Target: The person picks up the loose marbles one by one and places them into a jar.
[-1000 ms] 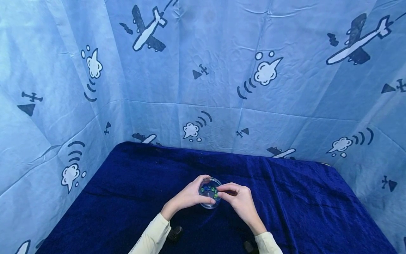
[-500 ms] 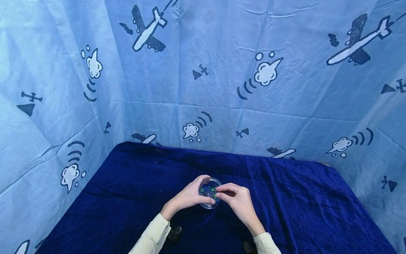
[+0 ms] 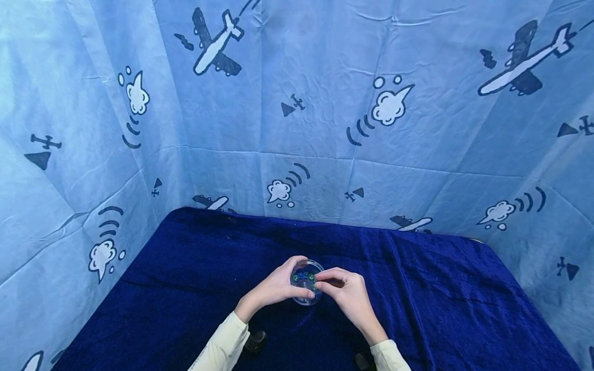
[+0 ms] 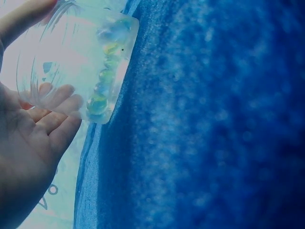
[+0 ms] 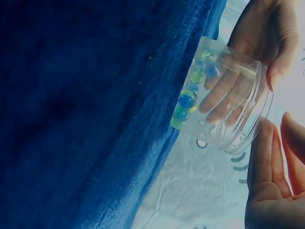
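Observation:
A clear plastic jar [image 3: 303, 291] with a ridged neck stands upright on the blue cloth, without a lid. Blue, green and yellow marbles [image 5: 187, 99] lie along its bottom, several of them. My left hand [image 3: 277, 284] grips the jar from the left, thumb on the near side and fingers round the far side. At the right edge of the mouth is my right hand [image 3: 348, 288], thumb and fingertips at the rim. In the right wrist view a gap shows between that thumb [image 5: 291, 129] and the fingers, with no object visible in it.
Dark blue velvet cloth [image 3: 195, 268] with folds at the right covers the table. Light blue curtains [image 3: 320, 123] printed with planes and clouds close off the back and sides. A small dark object [image 3: 256, 341] sits by the left cuff, another [image 3: 363, 360] by the right.
The right hand's fingertips have shifted very slightly left at the jar's rim. The left hand and the jar have stayed in place.

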A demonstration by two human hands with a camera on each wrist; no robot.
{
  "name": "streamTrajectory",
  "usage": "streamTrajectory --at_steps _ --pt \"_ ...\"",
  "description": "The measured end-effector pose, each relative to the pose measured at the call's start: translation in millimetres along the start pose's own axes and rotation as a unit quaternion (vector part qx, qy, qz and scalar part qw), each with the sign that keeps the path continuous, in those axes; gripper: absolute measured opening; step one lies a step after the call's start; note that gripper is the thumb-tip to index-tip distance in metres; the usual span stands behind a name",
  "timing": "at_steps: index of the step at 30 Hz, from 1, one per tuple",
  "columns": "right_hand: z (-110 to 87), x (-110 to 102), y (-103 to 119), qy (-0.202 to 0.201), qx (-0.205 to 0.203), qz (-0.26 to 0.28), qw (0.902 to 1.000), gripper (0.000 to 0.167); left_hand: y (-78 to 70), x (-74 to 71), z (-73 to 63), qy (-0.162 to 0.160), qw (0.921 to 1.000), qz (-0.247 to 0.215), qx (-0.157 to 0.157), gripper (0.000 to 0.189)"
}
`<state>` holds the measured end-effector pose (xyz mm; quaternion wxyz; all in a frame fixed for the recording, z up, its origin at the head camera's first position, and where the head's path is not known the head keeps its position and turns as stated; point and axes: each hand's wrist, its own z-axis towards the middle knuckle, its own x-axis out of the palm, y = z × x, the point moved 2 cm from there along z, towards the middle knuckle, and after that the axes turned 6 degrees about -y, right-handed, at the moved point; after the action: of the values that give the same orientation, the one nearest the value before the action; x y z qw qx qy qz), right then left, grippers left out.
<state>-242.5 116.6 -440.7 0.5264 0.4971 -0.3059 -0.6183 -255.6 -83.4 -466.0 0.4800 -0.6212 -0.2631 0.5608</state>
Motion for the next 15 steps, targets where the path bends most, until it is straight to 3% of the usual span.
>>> streamTrajectory --at_steps 15 --pt "-1.2 -0.3 2.5 0.004 0.000 0.007 1.0000 0.008 0.7 0.5 -0.5 -0.005 1.0000 0.005 0.001 0.087"
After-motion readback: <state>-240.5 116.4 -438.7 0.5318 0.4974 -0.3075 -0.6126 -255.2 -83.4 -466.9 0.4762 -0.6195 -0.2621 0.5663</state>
